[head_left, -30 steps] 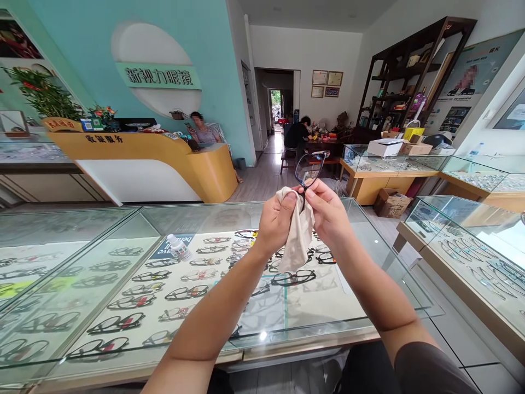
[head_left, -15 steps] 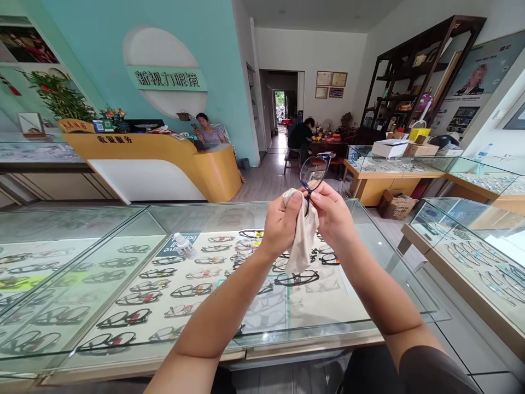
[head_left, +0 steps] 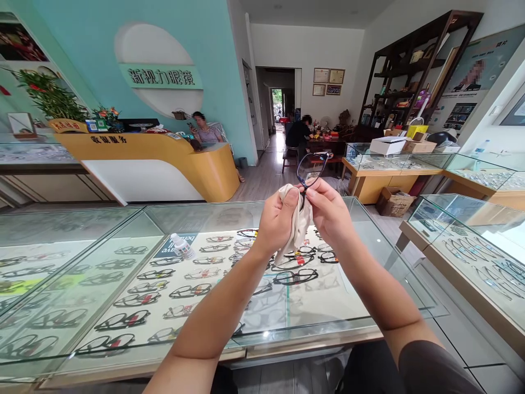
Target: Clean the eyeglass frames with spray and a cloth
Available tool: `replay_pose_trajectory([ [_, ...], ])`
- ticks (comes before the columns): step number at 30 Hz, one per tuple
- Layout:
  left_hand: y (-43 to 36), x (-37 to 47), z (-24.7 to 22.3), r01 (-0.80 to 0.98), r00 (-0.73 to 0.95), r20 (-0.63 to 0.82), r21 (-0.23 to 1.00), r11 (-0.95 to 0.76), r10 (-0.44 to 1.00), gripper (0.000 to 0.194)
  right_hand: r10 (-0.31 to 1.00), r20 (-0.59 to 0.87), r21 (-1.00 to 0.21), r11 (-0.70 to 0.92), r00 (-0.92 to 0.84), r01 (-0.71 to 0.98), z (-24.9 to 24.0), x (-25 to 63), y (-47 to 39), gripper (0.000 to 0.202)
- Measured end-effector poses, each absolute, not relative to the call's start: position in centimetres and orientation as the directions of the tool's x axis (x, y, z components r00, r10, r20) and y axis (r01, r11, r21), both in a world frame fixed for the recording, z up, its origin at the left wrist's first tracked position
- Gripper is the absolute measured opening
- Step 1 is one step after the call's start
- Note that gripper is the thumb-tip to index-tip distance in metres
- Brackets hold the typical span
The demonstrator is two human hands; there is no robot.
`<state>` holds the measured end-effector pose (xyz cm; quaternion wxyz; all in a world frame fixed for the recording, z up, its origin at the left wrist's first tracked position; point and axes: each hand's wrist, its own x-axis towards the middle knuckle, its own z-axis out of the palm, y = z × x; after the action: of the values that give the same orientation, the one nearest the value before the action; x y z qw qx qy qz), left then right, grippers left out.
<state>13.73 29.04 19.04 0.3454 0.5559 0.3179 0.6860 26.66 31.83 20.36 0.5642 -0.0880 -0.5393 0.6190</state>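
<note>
A long glass case [head_left: 324, 312] fills the near part of the shop, its front edge just before the person. Beyond it, well apart, curves a yellow counter [head_left: 147, 148], and a dark wooden shelf [head_left: 394, 71] stands at the far right. Above the case, the left hand [head_left: 279, 221] is closed around a pale cloth [head_left: 297, 221], thumb pressed on top, and the cloth's loose end hangs down. Close beside it, the right hand [head_left: 330, 208] pinches a pair of dark-rimmed glasses [head_left: 301, 180], seemingly near the bridge. The glasses are tipped on end between the hands: one lens sticks up clear of the cloth, while the lower part goes into it. Judging by this, wiping is under way on the lower lens and looks unfinished; whether the upper lens has been done cannot be told. Other spectacles [head_left: 123, 321] lie in rows inside the case, and a small white bottle [head_left: 182, 246] seems to sit on its glass top, left of the hands, touched by neither
</note>
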Motion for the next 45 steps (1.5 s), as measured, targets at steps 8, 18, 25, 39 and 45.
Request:
replay_pose_trajectory([
  [8,29.0,11.8,19.6,-0.131,0.126,0.482,0.874,-0.467,0.867,0.053,0.828,0.453,-0.742,0.146,-0.330,-0.654,20.7,26.9,32.1,0.035],
  [18,29.0,12.2,19.6,-0.115,0.020,0.561,0.823,-0.556,0.828,0.047,0.807,0.509,-0.721,0.208,-0.301,-0.661,20.9,26.8,31.4,0.034],
  [25,28.4,11.6,19.3,-0.164,0.175,0.490,0.870,-0.465,0.854,0.063,0.837,0.463,-0.727,0.171,-0.291,-0.665,21.1,26.8,31.5,0.037],
  [39,28.8,9.4,20.7,-0.093,0.255,0.376,0.927,-0.364,0.891,0.048,0.807,0.537,-0.734,0.303,-0.246,-0.608,20.1,26.1,32.8,0.039],
  [45,29.5,12.2,19.7,-0.139,0.053,0.489,0.867,-0.479,0.871,0.063,0.793,0.570,-0.711,0.343,-0.217,-0.614,18.8,25.3,33.2,0.028],
])
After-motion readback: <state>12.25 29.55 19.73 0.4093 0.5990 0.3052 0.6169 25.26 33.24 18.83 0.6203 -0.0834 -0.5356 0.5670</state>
